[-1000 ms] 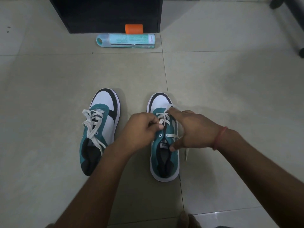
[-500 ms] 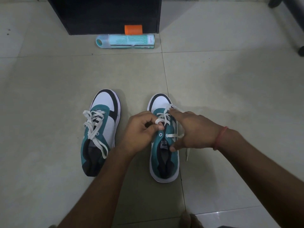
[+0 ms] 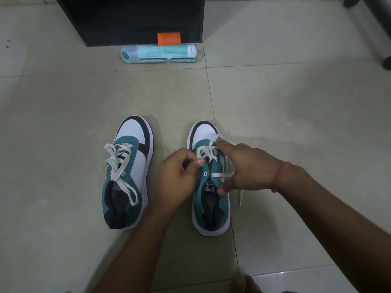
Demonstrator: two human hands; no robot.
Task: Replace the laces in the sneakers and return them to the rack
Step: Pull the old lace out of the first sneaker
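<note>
Two teal, white and black sneakers stand side by side on the tiled floor, toes pointing away from me. The left sneaker (image 3: 129, 172) carries a loose white lace through its eyelets. The right sneaker (image 3: 209, 204) is partly laced with a white lace (image 3: 206, 152). My left hand (image 3: 178, 176) pinches the lace at the shoe's left eyelets. My right hand (image 3: 247, 166) rests over the shoe's right side, forefinger on the lace near the toe, thumb by the tongue. One lace end (image 3: 240, 196) hangs to the floor on the right.
A black cabinet (image 3: 135, 17) stands at the far end of the floor, with an orange block (image 3: 168, 38) and a pale teal box and tube (image 3: 160, 53) lying at its foot. A dark chair leg (image 3: 372, 24) crosses the top right corner. My foot (image 3: 243, 282) shows at the bottom edge.
My left hand has shifted a little left and back from the eyelets, still pinching the lace. The right hand and both sneakers stay where they were.
</note>
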